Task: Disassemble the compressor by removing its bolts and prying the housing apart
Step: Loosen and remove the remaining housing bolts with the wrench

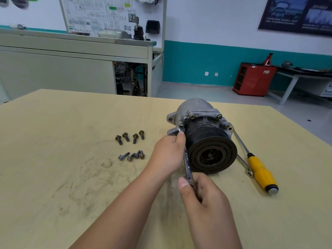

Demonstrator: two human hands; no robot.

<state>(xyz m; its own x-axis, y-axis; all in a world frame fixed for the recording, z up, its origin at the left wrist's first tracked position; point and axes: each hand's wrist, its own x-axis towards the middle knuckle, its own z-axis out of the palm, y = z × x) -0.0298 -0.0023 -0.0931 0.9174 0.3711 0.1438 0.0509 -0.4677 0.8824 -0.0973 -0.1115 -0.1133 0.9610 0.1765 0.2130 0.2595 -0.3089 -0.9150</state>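
Pale wooden desk; compressor lay pulley toward me, loose bolts to its left. Right grip clasped the wrench tail; left grip pinched its head onto the compressor's left flange bolt. Judged: seat squarely, pull steadily.

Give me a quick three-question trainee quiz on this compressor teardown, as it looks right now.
1. True or false: some bolts are still seated in the compressor housing.
2. Which tool are the left hand and right hand both gripping? A pliers, B wrench, C hammer.
3. Where do the loose bolts lie?
Key: 1 true. 2 B. 3 On the table, left of the compressor.
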